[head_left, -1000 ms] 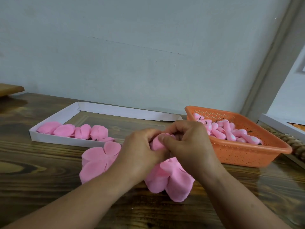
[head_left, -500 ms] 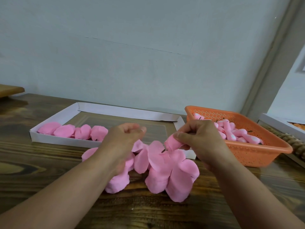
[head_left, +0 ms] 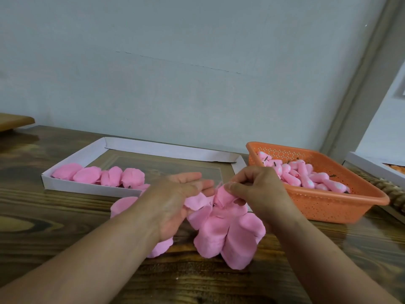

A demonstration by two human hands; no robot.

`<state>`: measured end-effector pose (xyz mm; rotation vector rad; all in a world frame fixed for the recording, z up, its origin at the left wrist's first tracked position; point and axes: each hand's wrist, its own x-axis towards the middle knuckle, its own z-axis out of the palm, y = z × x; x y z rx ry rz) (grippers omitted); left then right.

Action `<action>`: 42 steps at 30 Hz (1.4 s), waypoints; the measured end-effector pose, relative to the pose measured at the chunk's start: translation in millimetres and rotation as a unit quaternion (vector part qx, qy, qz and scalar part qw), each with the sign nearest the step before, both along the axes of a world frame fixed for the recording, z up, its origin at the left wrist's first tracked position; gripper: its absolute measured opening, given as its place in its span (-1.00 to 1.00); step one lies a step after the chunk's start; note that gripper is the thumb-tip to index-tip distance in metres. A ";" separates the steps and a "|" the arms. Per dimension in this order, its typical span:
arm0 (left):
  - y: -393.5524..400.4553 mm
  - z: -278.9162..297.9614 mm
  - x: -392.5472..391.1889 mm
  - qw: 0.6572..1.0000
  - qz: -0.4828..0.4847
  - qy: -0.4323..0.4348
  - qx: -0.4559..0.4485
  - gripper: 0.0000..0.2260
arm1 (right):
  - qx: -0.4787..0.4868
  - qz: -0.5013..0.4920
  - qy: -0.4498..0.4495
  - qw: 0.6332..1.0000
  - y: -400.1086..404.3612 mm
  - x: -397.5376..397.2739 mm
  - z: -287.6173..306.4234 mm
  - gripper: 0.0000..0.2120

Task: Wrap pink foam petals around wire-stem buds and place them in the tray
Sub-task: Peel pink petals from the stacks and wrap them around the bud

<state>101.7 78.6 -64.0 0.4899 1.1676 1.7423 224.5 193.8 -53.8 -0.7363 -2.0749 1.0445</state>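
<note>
My right hand (head_left: pixel 256 189) pinches a pink foam bud (head_left: pixel 223 194) that sits at the centre of a flat pink petal sheet (head_left: pixel 228 235) lying on the wooden table. My left hand (head_left: pixel 175 200) is beside it with fingers straight, its fingertips touching a petal lobe (head_left: pixel 197 200) next to the bud. More petal sheets (head_left: pixel 122 205) lie under my left wrist. The white tray (head_left: pixel 87 189) at the back left holds several wrapped pink flowers (head_left: pixel 109 175). The bud's wire stem is hidden.
An orange perforated basket (head_left: pixel 328 205) at the right holds several pink wire-stem buds (head_left: pixel 306 178). A white box edge (head_left: pixel 372 167) and a woven item (head_left: pixel 392 191) sit at the far right. A wooden board (head_left: pixel 13 121) is at the far left by the wall.
My hands were together around the bud. The left hand then drew apart and now lies flat against the petals, closer to the bud. The right hand keeps its pinch.
</note>
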 end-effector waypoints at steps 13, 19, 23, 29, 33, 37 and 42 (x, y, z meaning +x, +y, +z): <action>2.6 27.5 -6.9 0.937 0.067 0.335 0.067 -0.65 | -0.079 0.134 0.025 0.987 13.5 16.8 12.4 -0.87; 2.0 28.6 -7.5 0.910 0.031 0.400 0.104 -0.62 | -0.156 0.176 0.051 0.971 2.9 13.3 12.5 -0.90; 3.8 24.1 -8.8 0.894 0.079 0.426 0.119 -0.59 | -0.214 0.235 0.039 0.947 -7.4 11.7 14.7 -0.94; 0.1 14.1 -2.6 0.935 0.059 0.333 0.106 -0.64 | -0.171 0.268 0.010 0.948 -14.1 10.1 13.2 -0.88; 1.0 15.4 -8.2 0.995 0.024 0.056 0.080 -0.83 | -0.105 0.231 -0.015 0.967 -4.5 17.8 20.6 -0.80; -4.0 20.3 -8.7 0.988 -0.094 -0.122 0.020 -0.51 | -0.151 0.220 0.011 0.964 -4.4 17.8 20.1 -0.93; -1.0 7.9 -6.1 0.979 -0.195 -0.020 -0.055 -0.22 | -0.215 0.214 0.103 0.947 -3.1 20.5 26.2 -0.92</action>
